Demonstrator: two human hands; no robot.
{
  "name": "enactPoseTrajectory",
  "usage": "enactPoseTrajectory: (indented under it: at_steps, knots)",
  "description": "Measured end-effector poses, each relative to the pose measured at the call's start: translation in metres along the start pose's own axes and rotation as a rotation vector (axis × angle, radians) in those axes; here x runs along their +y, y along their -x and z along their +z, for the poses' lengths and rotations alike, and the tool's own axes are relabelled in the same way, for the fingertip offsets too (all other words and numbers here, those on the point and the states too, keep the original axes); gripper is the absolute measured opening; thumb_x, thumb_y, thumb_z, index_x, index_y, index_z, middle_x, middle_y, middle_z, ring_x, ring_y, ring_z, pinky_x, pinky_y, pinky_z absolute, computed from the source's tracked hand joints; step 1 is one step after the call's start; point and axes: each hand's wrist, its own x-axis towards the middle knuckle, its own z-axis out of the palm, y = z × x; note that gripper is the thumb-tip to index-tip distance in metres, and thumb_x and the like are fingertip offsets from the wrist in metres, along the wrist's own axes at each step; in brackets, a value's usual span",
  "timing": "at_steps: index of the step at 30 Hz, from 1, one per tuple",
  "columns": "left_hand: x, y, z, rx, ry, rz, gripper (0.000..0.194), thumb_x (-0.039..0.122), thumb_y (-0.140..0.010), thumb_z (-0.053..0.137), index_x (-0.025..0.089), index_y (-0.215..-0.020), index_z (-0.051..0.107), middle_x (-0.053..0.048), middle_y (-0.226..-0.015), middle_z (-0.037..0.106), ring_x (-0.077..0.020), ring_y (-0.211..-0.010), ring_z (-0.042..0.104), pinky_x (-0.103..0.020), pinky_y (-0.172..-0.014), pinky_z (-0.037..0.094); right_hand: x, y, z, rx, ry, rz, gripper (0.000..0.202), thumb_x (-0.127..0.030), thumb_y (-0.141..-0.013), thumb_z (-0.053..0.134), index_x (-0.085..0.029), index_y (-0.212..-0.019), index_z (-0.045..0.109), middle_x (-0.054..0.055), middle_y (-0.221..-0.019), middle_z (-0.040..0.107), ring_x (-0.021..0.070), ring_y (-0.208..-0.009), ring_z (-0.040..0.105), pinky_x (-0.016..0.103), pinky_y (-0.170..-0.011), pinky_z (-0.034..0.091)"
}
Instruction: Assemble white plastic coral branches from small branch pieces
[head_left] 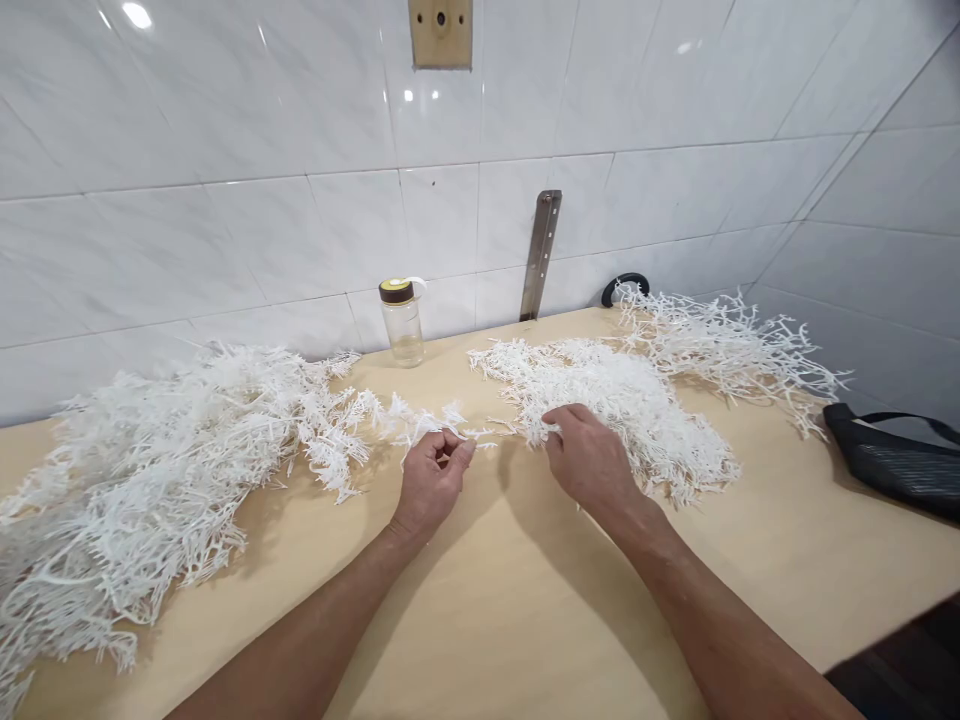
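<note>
White, thin, plastic-like strand [484,434] held in pinched fingertips of the left hand [433,478]. At the near-left edge of a dense white fibrous heap [630,395], right hand [589,455] with thumb and fingers curled almost together; cannot tell whether gripping anything. Left, larger shaggy white heap [187,460]; far right, looser white tangle [724,345]; far centre, clear brown-capped bottle [403,330].

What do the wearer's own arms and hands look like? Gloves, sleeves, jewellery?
Left hand and right hand: both bare, no gloves. Left forearm and right forearm: no sleeves as far as the picture shows. No watch or bracelet on either wrist, no rings visible; some fingers are partly hidden.
</note>
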Motion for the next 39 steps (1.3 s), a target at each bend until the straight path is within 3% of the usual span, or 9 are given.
enactPoseTrajectory:
  at_steps: [2,4,7,10,16,22,28,32,39]
  knots:
    - [0.001,0.004,0.002,-0.051,-0.024,0.027,0.030,0.041,-0.075,0.072,0.016,-0.066,0.057,0.000,-0.073,0.057,-0.0071,-0.054,0.047,-0.020,-0.051,0.039,0.006,-0.002,-0.007,0.118,-0.122,0.023,0.024,-0.015,-0.086,0.049,-0.015,-0.102,0.068,0.012,-0.107,0.068,0.0184,-0.071,0.063,0.033,-0.073,0.048]
    - [0.001,0.007,0.003,-0.125,-0.051,0.020,0.028,0.040,-0.077,0.070,0.016,-0.068,0.058,-0.002,-0.075,0.058,-0.0082,-0.057,0.048,-0.020,-0.052,0.040,0.003,-0.002,-0.012,0.119,-0.307,0.068,0.023,-0.025,-0.088,0.050,-0.017,-0.099,0.068,0.008,-0.091,0.070,0.0170,-0.062,0.061,0.033,-0.069,0.049]
    - [0.001,0.009,0.004,-0.252,-0.095,-0.025,0.026,0.038,-0.080,0.066,0.016,-0.069,0.058,0.000,-0.065,0.054,-0.0089,-0.054,0.046,-0.021,-0.051,0.038,-0.009,0.001,-0.018,-0.129,-0.645,0.131,0.031,-0.043,-0.090,0.050,-0.018,-0.095,0.069,0.003,-0.072,0.065,0.0139,-0.051,0.058,0.027,-0.054,0.048]
    - [0.002,0.009,0.003,-0.339,-0.109,-0.064,0.026,0.038,-0.081,0.064,0.017,-0.068,0.056,0.002,-0.058,0.051,-0.0087,-0.050,0.044,-0.022,-0.049,0.035,-0.020,0.007,-0.017,-0.361,-0.854,0.116,0.035,-0.049,-0.088,0.053,-0.018,-0.097,0.069,0.002,-0.077,0.065,0.0103,-0.047,0.055,0.023,-0.045,0.045]
    - [0.004,0.006,0.002,-0.349,-0.139,-0.107,0.026,0.038,-0.078,0.068,0.016,-0.071,0.056,0.003,-0.055,0.052,-0.0084,-0.046,0.045,-0.022,-0.047,0.036,-0.025,0.013,0.000,-0.512,-0.986,0.138,0.026,-0.044,-0.082,0.061,-0.018,-0.086,0.066,0.000,-0.076,0.064,0.0073,-0.045,0.047,0.021,-0.038,0.040]
    - [0.010,0.005,0.001,-0.344,0.032,-0.193,0.040,0.050,-0.074,0.073,0.016,-0.089,0.057,0.000,-0.067,0.060,-0.0106,-0.051,0.054,-0.022,-0.048,0.043,-0.030,0.016,0.010,-0.482,-0.970,0.172,0.017,-0.035,-0.082,0.058,-0.018,-0.081,0.062,-0.004,-0.065,0.058,0.0067,-0.039,0.050,0.020,-0.038,0.041]
    - [0.007,0.003,0.001,-0.226,0.048,-0.224,0.045,0.059,-0.078,0.066,0.016,-0.072,0.055,0.000,-0.055,0.057,-0.0106,-0.047,0.053,-0.021,-0.046,0.040,-0.039,0.022,0.016,-0.510,-0.939,0.154,0.018,-0.036,-0.084,0.056,-0.019,-0.077,0.056,-0.005,-0.061,0.057,0.0074,-0.037,0.052,0.019,-0.037,0.040]
    - [0.002,0.001,0.002,-0.241,0.027,-0.210,0.043,0.056,-0.078,0.067,0.015,-0.069,0.057,0.001,-0.053,0.056,-0.0098,-0.045,0.051,-0.020,-0.043,0.037,-0.037,0.020,0.017,-0.497,-0.933,0.174,0.017,-0.035,-0.084,0.055,-0.019,-0.077,0.057,-0.006,-0.057,0.056,0.0082,-0.036,0.051,0.020,-0.037,0.039]
    - [0.003,0.000,0.000,-0.252,0.021,-0.220,0.033,0.045,-0.076,0.070,0.015,-0.075,0.060,0.000,-0.056,0.060,-0.0087,-0.041,0.048,-0.020,-0.038,0.035,-0.029,0.015,0.015,-0.363,-1.037,0.259,0.025,-0.043,-0.087,0.059,-0.018,-0.087,0.060,-0.006,-0.056,0.054,0.0093,-0.040,0.050,0.023,-0.042,0.042]
